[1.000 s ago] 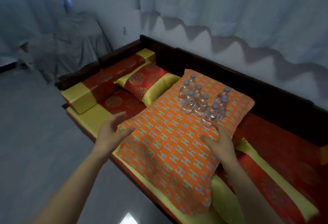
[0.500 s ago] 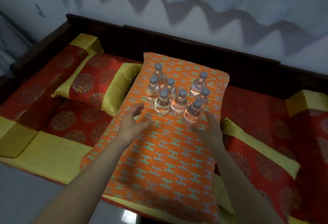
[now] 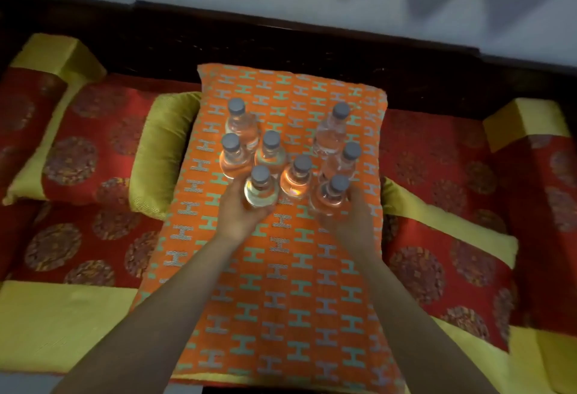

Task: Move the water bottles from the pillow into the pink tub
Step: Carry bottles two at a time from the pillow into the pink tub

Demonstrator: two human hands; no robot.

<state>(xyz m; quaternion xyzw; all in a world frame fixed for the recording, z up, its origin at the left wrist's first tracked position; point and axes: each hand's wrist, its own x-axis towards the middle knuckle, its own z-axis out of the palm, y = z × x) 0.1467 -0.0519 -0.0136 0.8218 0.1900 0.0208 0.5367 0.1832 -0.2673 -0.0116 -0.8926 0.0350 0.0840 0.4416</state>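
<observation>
Left hand (image 3: 239, 220) grips front-left bottle (image 3: 260, 190) | right hand (image 3: 354, 221) seemingly grips front-right bottle (image 3: 331, 198) | both inside pillow (image 3: 281, 300) edges

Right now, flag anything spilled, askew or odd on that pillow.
Nothing spilled or damaged: eight capped water bottles stand upright on the orange pillow. Only oddity is that soft footing; they could tip.

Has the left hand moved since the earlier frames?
Yes. Against the orange pillow, the left hand has gone forward from bare fabric to grip the front-left bottle.
</observation>
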